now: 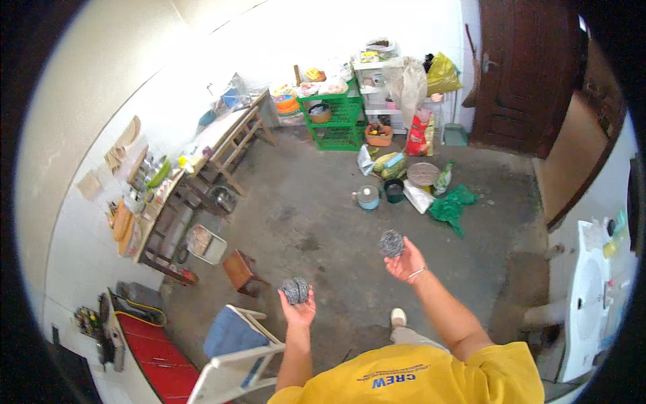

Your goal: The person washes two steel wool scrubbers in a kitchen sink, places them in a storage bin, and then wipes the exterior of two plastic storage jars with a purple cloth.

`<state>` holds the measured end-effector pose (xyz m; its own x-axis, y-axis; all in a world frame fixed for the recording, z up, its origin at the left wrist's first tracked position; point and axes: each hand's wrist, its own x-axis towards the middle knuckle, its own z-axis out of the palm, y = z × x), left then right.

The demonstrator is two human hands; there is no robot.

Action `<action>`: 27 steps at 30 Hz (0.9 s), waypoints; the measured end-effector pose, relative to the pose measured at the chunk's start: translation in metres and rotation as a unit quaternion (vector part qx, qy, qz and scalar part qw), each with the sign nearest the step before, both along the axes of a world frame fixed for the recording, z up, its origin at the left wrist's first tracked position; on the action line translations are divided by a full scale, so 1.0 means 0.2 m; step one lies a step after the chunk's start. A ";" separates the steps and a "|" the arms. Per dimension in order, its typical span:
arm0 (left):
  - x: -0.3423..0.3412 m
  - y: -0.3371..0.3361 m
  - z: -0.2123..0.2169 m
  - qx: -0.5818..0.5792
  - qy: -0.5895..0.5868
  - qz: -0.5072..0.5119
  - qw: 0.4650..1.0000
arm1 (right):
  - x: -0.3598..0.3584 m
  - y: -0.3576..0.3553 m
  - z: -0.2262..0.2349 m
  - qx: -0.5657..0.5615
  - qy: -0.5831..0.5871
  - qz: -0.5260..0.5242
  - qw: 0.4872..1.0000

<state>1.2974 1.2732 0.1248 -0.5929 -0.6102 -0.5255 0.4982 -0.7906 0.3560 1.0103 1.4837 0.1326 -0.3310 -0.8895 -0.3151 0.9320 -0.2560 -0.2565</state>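
Note:
My left hand (301,312), palm up, holds grey steel wool scourers (295,290) with its fingers curled around them; they look like two balls pressed together. Further forward and to the right, my right hand (410,264) grips another steel wool scourer (391,243) at its fingertips. A bracelet circles my right wrist. Both hands are apart, held out over the grey floor, and touch nothing else.
A white chair with blue cloth (232,333) and a wooden stool (242,271) stand near my left. Long benches (222,143) line the left wall. Ahead are a green rack (336,118), a kettle (367,196) and a green bag (452,207). A white sink (584,303) is right.

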 end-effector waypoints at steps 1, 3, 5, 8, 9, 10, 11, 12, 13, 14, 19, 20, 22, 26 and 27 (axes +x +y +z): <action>-0.07 -0.04 0.01 0.024 -0.001 0.000 1.000 | -0.12 -0.06 -0.01 0.000 -0.009 -0.009 1.000; -0.16 -0.20 0.07 0.011 0.030 0.024 0.999 | -0.29 -0.27 -0.02 -0.009 -0.018 0.007 1.000; -0.27 -0.29 0.15 -0.022 0.056 0.059 0.996 | -0.43 -0.49 -0.01 0.005 -0.002 0.032 0.999; -0.33 -0.56 0.04 -0.017 0.051 0.057 0.997 | -0.57 -0.80 -0.02 0.005 -0.006 0.083 0.997; -0.38 -0.64 0.04 -0.022 0.045 0.050 0.997 | -0.63 -0.91 -0.02 0.001 -0.009 0.099 0.995; -0.43 -0.73 0.06 -0.024 0.044 0.034 0.998 | -0.69 -1.02 -0.02 -0.013 -0.007 0.107 0.994; -0.48 -0.82 0.05 -0.025 0.028 0.053 0.998 | -0.74 -1.13 -0.01 0.000 -0.004 0.101 0.995; -0.55 -0.92 0.04 -0.027 0.012 0.070 0.997 | -0.81 -1.24 0.00 0.012 -0.002 0.093 0.996; -0.62 -1.03 0.03 -0.030 0.005 0.088 0.996 | -0.88 -1.36 0.03 0.024 0.010 0.086 0.996; -0.68 -1.14 0.05 -0.030 0.026 0.081 0.996 | -0.95 -1.47 0.02 0.008 0.010 0.091 0.996; -1.06 -1.82 -0.06 -0.032 0.053 0.060 0.996 | -1.35 -2.00 0.03 0.028 0.042 0.080 0.996; -1.17 -1.96 -0.07 -0.043 0.058 0.048 0.996 | -1.44 -2.11 0.03 0.033 0.041 0.072 0.996; -1.38 -2.20 -0.05 -0.076 0.102 -0.005 0.992 | -1.61 -2.30 0.12 0.055 0.049 0.047 0.996; -1.89 -2.59 0.08 -0.105 -0.025 -0.012 0.994 | -1.88 -2.62 0.20 0.067 0.077 -0.017 0.995; -1.97 -2.67 0.09 -0.105 -0.034 -0.034 0.993 | -1.93 -2.69 0.19 0.065 0.071 -0.018 0.995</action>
